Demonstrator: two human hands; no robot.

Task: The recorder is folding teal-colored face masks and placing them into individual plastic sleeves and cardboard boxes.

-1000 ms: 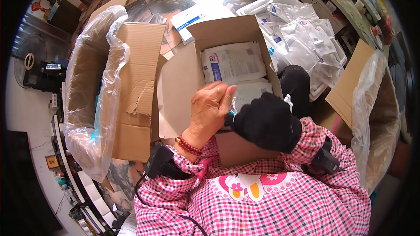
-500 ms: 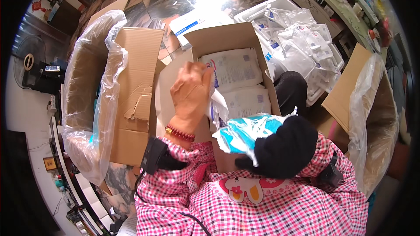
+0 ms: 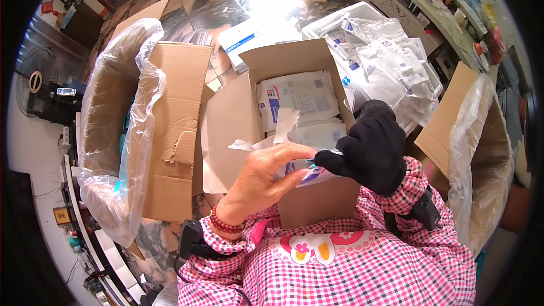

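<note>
Over the near end of a small open cardboard box (image 3: pixel 323 201), my hands meet at a white plastic packet (image 3: pixel 306 177) with purple print. My bare left hand (image 3: pixel 266 173), with red beads at the wrist, grips the packet's near left side between thumb and fingers. In a black glove, my right hand (image 3: pixel 365 156) pinches its upper right edge. Bits of turquoise show at the packet's mouth between the hands; the rest of the contents is hidden. A loose white flap (image 3: pixel 286 126) sticks up beyond my left fingers. Filled white packets (image 3: pixel 297 97) lie in the box.
A plastic-lined carton (image 3: pixel 116 107) stands at the left, another lined carton (image 3: pixel 487 164) at the right. Beyond the box, a white tub (image 3: pixel 362 11) is heaped with flat white packets (image 3: pixel 391 62). A white and blue box (image 3: pixel 243 42) lies on the marbled floor.
The turquoise masks with white ear loops in my right hand are now mostly out of sight at the packet. My left hand has come down and nearer, and both hands now meet on the packet.
</note>
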